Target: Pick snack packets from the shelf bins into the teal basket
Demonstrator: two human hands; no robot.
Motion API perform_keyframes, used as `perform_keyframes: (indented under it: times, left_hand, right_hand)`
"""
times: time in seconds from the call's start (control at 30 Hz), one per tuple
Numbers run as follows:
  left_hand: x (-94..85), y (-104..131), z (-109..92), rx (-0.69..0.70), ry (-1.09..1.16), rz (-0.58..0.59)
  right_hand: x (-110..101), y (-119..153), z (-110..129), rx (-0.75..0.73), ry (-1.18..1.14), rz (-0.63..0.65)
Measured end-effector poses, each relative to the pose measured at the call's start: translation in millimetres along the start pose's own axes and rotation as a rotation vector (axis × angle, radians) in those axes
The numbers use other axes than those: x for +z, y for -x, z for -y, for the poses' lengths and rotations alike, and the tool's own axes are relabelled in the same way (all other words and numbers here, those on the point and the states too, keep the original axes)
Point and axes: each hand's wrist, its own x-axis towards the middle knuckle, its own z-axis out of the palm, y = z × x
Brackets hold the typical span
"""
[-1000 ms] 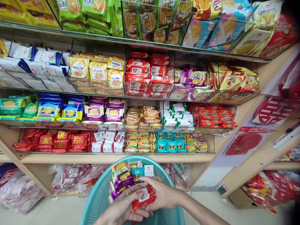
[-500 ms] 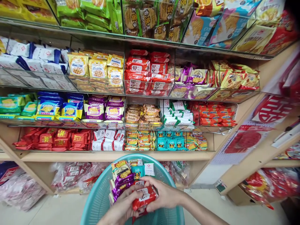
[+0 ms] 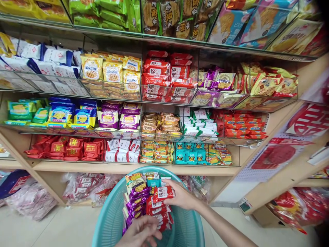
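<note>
My right hand grips the right end of a red snack packet with white lettering, between thumb and fingers. Below that packet, a row of overlapping red packets lies in the turquoise plastic basket. My left hand is over the near part of the basket, at the lower end of this row. Its fingers are loosely bent and apart, with nothing seen in them. Purple-and-cream packets are stacked to the left of the red ones. A teal packet shows behind, partly covered.
Shelves with clear dividers rise behind the basket, holding cookie packets, red packets and small teal packets. Plastic bags fill the space beneath. A cardboard box with red bags stands on the floor at right.
My hands have moved apart: the right now holds a red packet higher up, the left has drawn down and off the red packets. A row of red packets shows between them. The view shifted slightly.
</note>
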Motion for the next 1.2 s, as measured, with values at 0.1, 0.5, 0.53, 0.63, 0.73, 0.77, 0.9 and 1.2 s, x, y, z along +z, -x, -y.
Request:
perform_keyframes:
  times: [0.1, 0.5, 0.53, 0.63, 0.73, 0.77, 0.9, 1.2]
  left_hand:
    - [-9.9, -1, -14, 0.192, -0.259, -0.166]
    - [-87.2, -55, -17, 0.597, -1.275, -0.400]
    - [-90.2, -56, -15, 0.594, -1.279, -0.391]
    - [-96.8, -54, -15, 0.584, -1.277, -0.375]
    - [-99.5, -49, -20, 0.577, -1.269, -0.354]
    - [-99.6, -48, -21, 0.576, -1.267, -0.347]
    - [-98.1, -48, -22, 0.571, -1.255, -0.341]
    - [-98.4, -51, -14, 0.576, -1.264, -0.356]
  right_hand:
    - [8, -4, 1, 0.011, 0.029, 0.022]
    - [21, -8, 7, 0.026, 0.028, 0.044]
    - [22, -8, 8, 0.035, 0.028, 0.046]
    - [23, -8, 11, 0.051, 0.012, 0.042]
    - [26, -9, 12, 0.040, 0.009, 0.046]
    - [27, -10, 13, 0.032, 0.016, 0.052]
    - [30, -11, 13, -0.021, 0.055, 0.079]
    - [42, -14, 2, -0.053, 0.179, 0.029]
